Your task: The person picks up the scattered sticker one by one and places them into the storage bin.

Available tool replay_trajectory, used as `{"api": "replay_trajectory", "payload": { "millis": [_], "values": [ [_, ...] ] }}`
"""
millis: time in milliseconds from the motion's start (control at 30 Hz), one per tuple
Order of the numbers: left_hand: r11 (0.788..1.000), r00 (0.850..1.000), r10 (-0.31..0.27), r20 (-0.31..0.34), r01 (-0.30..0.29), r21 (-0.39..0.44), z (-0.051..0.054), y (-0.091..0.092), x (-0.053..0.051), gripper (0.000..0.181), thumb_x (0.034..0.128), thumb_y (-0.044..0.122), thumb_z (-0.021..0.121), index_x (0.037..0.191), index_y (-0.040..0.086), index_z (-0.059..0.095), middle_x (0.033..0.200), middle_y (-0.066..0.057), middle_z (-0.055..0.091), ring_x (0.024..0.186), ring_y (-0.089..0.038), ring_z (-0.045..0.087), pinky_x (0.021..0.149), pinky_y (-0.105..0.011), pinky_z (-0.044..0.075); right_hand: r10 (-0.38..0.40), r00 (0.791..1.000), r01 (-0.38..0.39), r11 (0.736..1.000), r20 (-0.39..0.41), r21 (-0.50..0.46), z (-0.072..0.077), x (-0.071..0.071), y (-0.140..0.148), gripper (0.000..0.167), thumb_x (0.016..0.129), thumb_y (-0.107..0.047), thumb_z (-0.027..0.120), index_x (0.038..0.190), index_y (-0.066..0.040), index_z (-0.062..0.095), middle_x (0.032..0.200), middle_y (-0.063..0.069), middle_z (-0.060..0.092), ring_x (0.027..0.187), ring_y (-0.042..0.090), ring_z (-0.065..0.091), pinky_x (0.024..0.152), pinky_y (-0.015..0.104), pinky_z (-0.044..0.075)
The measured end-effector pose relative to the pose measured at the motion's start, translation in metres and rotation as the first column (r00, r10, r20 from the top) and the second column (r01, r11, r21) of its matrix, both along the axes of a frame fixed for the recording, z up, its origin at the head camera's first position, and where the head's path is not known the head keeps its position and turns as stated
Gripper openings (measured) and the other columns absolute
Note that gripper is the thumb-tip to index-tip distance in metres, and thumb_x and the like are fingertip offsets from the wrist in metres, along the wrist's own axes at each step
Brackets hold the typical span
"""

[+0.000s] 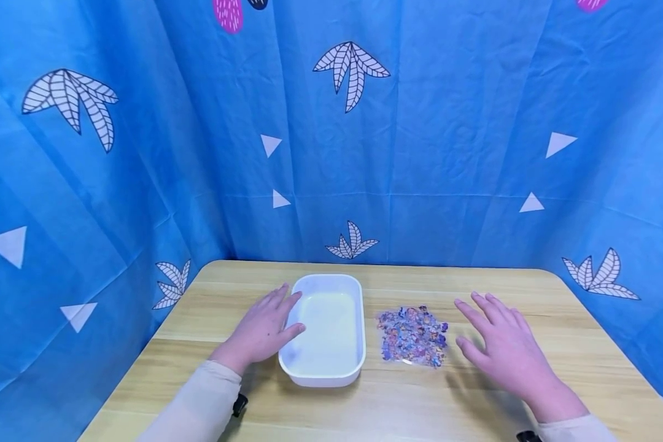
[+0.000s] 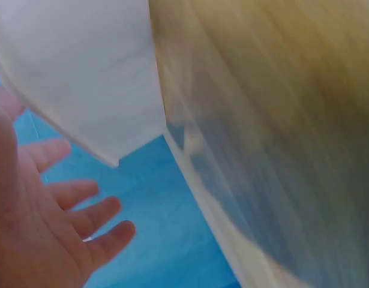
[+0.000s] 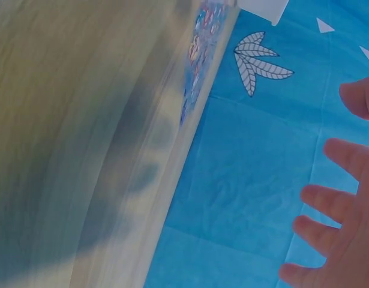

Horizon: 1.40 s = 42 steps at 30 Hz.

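Observation:
A white rectangular tub point(image 1: 326, 380) stands upright on the wooden table. My left hand point(image 1: 262, 328) hovers at its left side, fingers spread and thumb over the rim; whether it touches the tub I cannot tell. In the left wrist view the left hand point(image 2: 58, 210) shows loose fingers beside the tub's wall point(image 2: 88, 66). Right of the tub lies a flat clear packet of small colourful glittery pieces point(image 1: 413, 336). My right hand point(image 1: 503, 344) is held above the table to the right of that packet, fingers apart, holding nothing. The right wrist view shows its fingers point(image 3: 337, 204) spread.
The light wooden table point(image 1: 398, 405) has rounded far corners. Blue patterned curtains point(image 1: 447, 123) hang behind it and along both sides. Dark straps point(image 1: 240, 405) show at the wrists below pale sleeves point(image 1: 193, 405).

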State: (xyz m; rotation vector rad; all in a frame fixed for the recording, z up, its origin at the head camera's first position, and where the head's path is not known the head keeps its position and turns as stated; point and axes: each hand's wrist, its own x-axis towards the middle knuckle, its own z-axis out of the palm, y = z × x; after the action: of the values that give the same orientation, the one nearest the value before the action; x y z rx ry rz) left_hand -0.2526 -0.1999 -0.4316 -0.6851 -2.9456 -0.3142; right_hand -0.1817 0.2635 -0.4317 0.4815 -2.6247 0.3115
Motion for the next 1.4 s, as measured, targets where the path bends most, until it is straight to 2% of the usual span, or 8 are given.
{"api": "replay_trajectory", "payload": {
  "millis": [167, 433, 600, 833, 967, 1167, 1300, 1400],
  "values": [
    [0.992, 0.991, 0.073, 0.111, -0.084, 0.099, -0.003, 0.010, -0.003, 0.079, 0.0991, 0.051, 0.058, 0.160, 0.010, 0.029, 0.163, -0.021, 0.025, 0.146, -0.041, 0.031, 0.113, -0.059, 0.031, 0.012, 1.000, -0.012, 1.000, -0.001, 0.006, -0.002, -0.001, -0.003, 0.064, 0.090, -0.039, 0.072, 0.148, -0.018, 0.052, 0.152, 0.021, 0.043, 0.137, 0.049, 0.036, 0.102, 0.073, 0.027],
    [0.985, 0.976, 0.097, 0.193, -0.121, 0.119, -0.006, 0.023, -0.007, 0.078, 0.0998, 0.039, 0.063, 0.161, 0.008, 0.025, 0.167, -0.018, 0.013, 0.149, -0.038, 0.025, 0.116, -0.054, 0.028, 0.012, 1.000, -0.012, 1.000, 0.011, 0.007, -0.003, -0.001, -0.003, 0.065, 0.088, -0.034, 0.075, 0.147, -0.016, 0.053, 0.152, 0.022, 0.042, 0.137, 0.049, 0.036, 0.102, 0.073, 0.027],
    [0.948, 0.953, 0.160, 0.259, -0.221, 0.228, -0.008, 0.029, -0.011, 0.077, 0.1010, 0.025, 0.062, 0.162, 0.006, 0.019, 0.167, -0.018, 0.014, 0.149, -0.037, 0.026, 0.116, -0.054, 0.028, 0.020, 1.000, -0.020, 1.000, 0.012, 0.003, -0.004, -0.001, -0.004, 0.063, 0.089, -0.034, 0.075, 0.145, -0.014, 0.054, 0.152, 0.022, 0.042, 0.137, 0.049, 0.036, 0.102, 0.072, 0.028],
    [0.899, 0.940, 0.219, 0.261, -0.299, 0.322, -0.013, 0.028, -0.020, 0.068, 0.1013, 0.015, 0.059, 0.158, -0.002, 0.026, 0.153, -0.026, 0.038, 0.136, -0.040, 0.045, 0.110, -0.054, 0.039, 0.037, 0.999, -0.037, 0.999, 0.023, -0.004, -0.006, -0.003, -0.007, 0.066, 0.087, -0.034, 0.077, 0.146, -0.015, 0.053, 0.153, 0.022, 0.041, 0.138, 0.049, 0.035, 0.103, 0.072, 0.028],
    [0.850, 0.928, 0.202, 0.314, -0.325, 0.415, -0.015, 0.025, -0.023, 0.060, 0.1028, 0.014, 0.054, 0.156, -0.002, 0.031, 0.147, -0.026, 0.046, 0.131, -0.040, 0.050, 0.107, -0.056, 0.041, 0.042, 0.998, -0.042, 0.999, 0.039, -0.007, -0.007, -0.005, -0.009, 0.067, 0.087, -0.033, 0.077, 0.147, -0.015, 0.053, 0.152, 0.022, 0.043, 0.137, 0.048, 0.036, 0.104, 0.072, 0.027],
    [0.772, 0.875, 0.167, 0.454, -0.403, 0.492, -0.016, 0.023, -0.027, 0.059, 0.1043, 0.020, 0.053, 0.157, 0.006, 0.030, 0.130, -0.021, 0.061, 0.108, -0.030, 0.065, 0.093, -0.051, 0.052, 0.036, 0.996, -0.035, 0.999, 0.086, -0.022, -0.009, -0.007, -0.013, 0.065, 0.090, -0.034, 0.075, 0.147, -0.012, 0.052, 0.146, 0.022, 0.050, 0.131, 0.047, 0.045, 0.104, 0.070, 0.032],
    [0.699, 0.838, 0.107, 0.536, -0.447, 0.559, -0.020, 0.019, -0.030, 0.056, 0.1047, 0.021, 0.055, 0.154, 0.009, 0.032, 0.120, -0.016, 0.062, 0.097, -0.023, 0.067, 0.087, -0.045, 0.055, 0.031, 0.992, -0.026, 0.999, 0.124, -0.040, -0.013, -0.011, -0.015, 0.065, 0.090, -0.034, 0.074, 0.147, -0.010, 0.052, 0.143, 0.019, 0.053, 0.128, 0.044, 0.049, 0.104, 0.067, 0.036],
    [0.640, 0.815, 0.045, 0.578, -0.468, 0.610, -0.021, 0.015, -0.032, 0.052, 0.1050, 0.022, 0.055, 0.151, 0.011, 0.035, 0.115, -0.015, 0.060, 0.096, -0.025, 0.066, 0.083, -0.043, 0.055, 0.026, 0.985, -0.015, 0.998, 0.169, -0.063, -0.016, -0.013, -0.017, 0.066, 0.091, -0.033, 0.074, 0.148, -0.009, 0.050, 0.144, 0.018, 0.053, 0.129, 0.043, 0.049, 0.104, 0.065, 0.037]
  ]
}}
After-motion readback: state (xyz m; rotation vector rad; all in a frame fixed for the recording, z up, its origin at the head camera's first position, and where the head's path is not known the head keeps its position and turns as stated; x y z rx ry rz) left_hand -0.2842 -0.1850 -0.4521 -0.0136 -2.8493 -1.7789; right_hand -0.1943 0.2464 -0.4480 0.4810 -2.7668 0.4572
